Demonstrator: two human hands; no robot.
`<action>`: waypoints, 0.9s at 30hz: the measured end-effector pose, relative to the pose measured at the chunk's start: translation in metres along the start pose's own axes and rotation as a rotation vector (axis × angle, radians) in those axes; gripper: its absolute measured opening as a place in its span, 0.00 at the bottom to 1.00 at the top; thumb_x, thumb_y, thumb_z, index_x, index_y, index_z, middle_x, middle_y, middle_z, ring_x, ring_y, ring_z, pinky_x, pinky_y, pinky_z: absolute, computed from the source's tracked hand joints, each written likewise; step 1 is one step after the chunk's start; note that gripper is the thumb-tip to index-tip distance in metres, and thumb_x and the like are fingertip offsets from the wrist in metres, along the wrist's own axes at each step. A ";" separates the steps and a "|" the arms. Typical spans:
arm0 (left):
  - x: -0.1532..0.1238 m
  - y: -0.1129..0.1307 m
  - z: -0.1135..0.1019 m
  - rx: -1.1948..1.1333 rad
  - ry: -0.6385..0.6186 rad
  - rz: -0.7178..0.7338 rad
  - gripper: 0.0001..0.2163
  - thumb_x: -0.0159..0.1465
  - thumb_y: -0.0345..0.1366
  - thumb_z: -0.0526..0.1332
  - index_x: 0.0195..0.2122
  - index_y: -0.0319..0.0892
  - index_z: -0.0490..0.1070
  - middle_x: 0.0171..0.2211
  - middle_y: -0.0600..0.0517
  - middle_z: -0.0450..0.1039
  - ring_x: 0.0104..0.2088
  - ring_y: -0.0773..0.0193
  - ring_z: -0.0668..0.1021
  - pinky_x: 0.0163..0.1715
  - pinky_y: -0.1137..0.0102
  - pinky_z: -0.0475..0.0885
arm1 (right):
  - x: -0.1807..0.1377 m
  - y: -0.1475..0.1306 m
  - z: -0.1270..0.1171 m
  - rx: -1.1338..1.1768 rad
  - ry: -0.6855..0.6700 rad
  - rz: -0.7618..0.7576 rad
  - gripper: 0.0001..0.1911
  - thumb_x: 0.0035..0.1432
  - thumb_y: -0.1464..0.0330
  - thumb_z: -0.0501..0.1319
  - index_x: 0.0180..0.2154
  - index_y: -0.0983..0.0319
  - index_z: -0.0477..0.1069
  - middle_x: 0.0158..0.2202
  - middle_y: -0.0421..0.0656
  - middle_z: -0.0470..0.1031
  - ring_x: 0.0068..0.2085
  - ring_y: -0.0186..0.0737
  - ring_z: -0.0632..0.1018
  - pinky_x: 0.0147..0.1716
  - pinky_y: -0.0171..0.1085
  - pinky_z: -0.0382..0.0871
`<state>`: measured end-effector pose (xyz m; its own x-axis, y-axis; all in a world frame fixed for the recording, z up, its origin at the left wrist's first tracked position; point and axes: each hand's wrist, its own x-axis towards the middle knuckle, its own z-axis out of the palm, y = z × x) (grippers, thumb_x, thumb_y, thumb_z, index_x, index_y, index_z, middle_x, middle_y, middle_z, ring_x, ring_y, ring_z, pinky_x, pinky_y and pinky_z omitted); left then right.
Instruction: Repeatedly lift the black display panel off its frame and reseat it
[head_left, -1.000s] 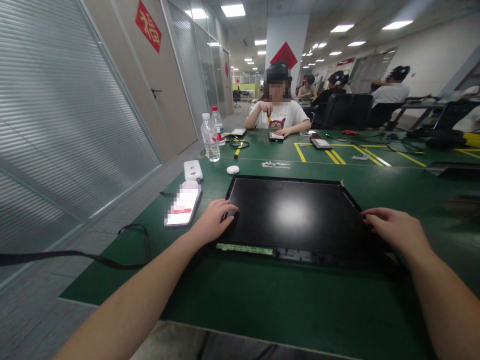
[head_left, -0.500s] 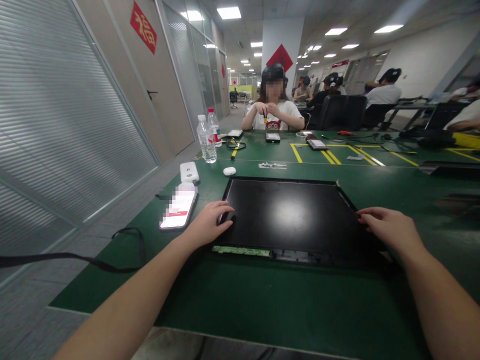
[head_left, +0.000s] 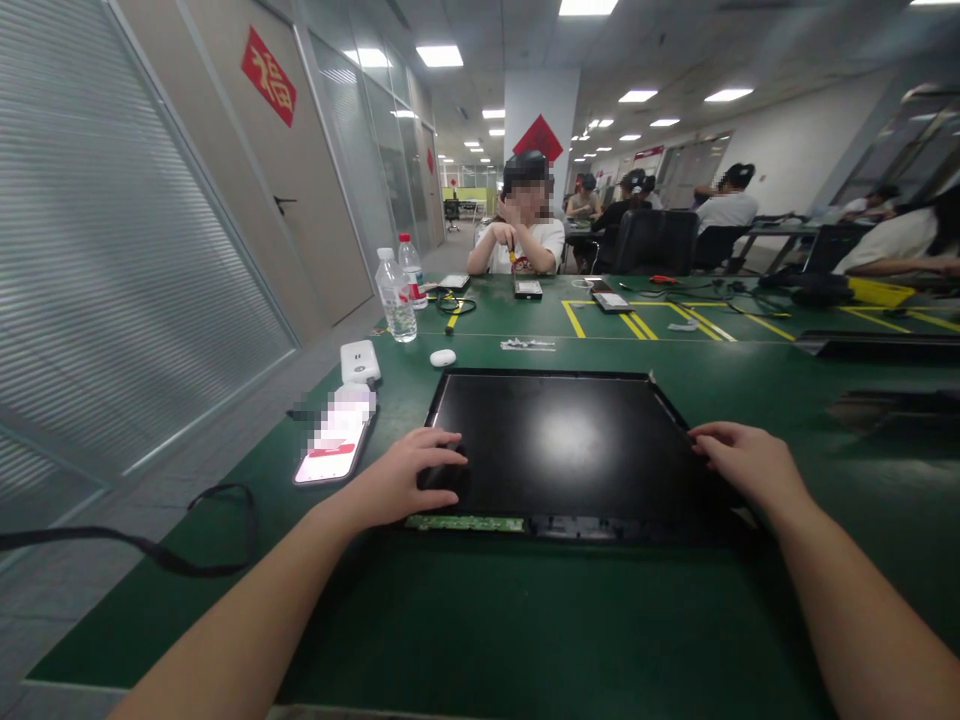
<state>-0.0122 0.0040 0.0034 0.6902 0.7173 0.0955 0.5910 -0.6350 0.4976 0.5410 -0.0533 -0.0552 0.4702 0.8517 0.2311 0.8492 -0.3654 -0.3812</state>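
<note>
A flat black screen panel (head_left: 562, 445) lies on the green table mat (head_left: 525, 620) in front of me, with a thin green circuit strip (head_left: 465, 523) along its near edge. My left hand (head_left: 401, 478) rests on the panel's left near corner, fingers spread flat on the glass. At the panel's right edge my right hand (head_left: 746, 465) lies palm down, fingers stretched toward the edge. Neither hand holds anything.
A phone (head_left: 334, 450) with a lit screen lies left of the panel, beside a white case (head_left: 359, 361) and a small white oval (head_left: 442, 357). Two water bottles (head_left: 395, 297) stand further back. A person (head_left: 521, 230) sits across the table; others sit behind. A black strap (head_left: 187, 560) hangs off the left edge.
My view has tilted and shifted, so the panel sits lower and further left. My left hand slid slightly onto the glass; the right hand stays at the right edge.
</note>
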 end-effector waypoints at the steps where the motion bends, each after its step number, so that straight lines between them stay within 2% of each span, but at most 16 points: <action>1: 0.000 0.001 -0.001 -0.010 -0.012 -0.007 0.19 0.66 0.44 0.75 0.58 0.53 0.86 0.70 0.42 0.76 0.70 0.40 0.76 0.70 0.42 0.71 | 0.000 0.000 0.000 0.020 -0.007 0.011 0.20 0.57 0.53 0.61 0.41 0.53 0.87 0.33 0.44 0.87 0.35 0.50 0.85 0.36 0.45 0.75; 5: -0.002 0.001 -0.007 -0.049 -0.094 -0.037 0.20 0.66 0.41 0.74 0.60 0.55 0.85 0.70 0.44 0.77 0.69 0.44 0.78 0.68 0.47 0.74 | -0.001 -0.004 -0.001 0.069 -0.030 0.058 0.19 0.56 0.54 0.61 0.42 0.52 0.86 0.35 0.44 0.87 0.37 0.52 0.85 0.40 0.47 0.77; 10: -0.004 -0.002 -0.009 -0.064 -0.124 -0.048 0.21 0.64 0.39 0.75 0.60 0.57 0.85 0.71 0.45 0.76 0.70 0.44 0.77 0.68 0.47 0.74 | -0.005 -0.017 -0.010 0.101 -0.070 0.099 0.18 0.55 0.55 0.61 0.40 0.51 0.87 0.36 0.43 0.88 0.38 0.53 0.85 0.42 0.49 0.76; 17: -0.005 0.004 -0.011 -0.055 -0.137 -0.044 0.19 0.65 0.39 0.74 0.58 0.55 0.86 0.72 0.45 0.75 0.69 0.43 0.78 0.68 0.50 0.74 | -0.007 -0.021 -0.012 0.170 -0.050 0.128 0.16 0.53 0.57 0.61 0.36 0.51 0.87 0.33 0.43 0.87 0.37 0.52 0.85 0.38 0.46 0.75; 27: -0.006 0.005 -0.017 -0.073 -0.174 -0.116 0.24 0.62 0.39 0.74 0.61 0.53 0.84 0.75 0.44 0.71 0.72 0.40 0.74 0.71 0.47 0.69 | -0.002 -0.016 -0.007 0.282 -0.104 0.165 0.17 0.51 0.57 0.63 0.38 0.54 0.87 0.32 0.44 0.87 0.31 0.47 0.83 0.35 0.43 0.74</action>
<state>-0.0207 0.0011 0.0201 0.6848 0.7199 -0.1132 0.6433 -0.5241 0.5581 0.5277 -0.0519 -0.0435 0.5566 0.8287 0.0584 0.6568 -0.3959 -0.6417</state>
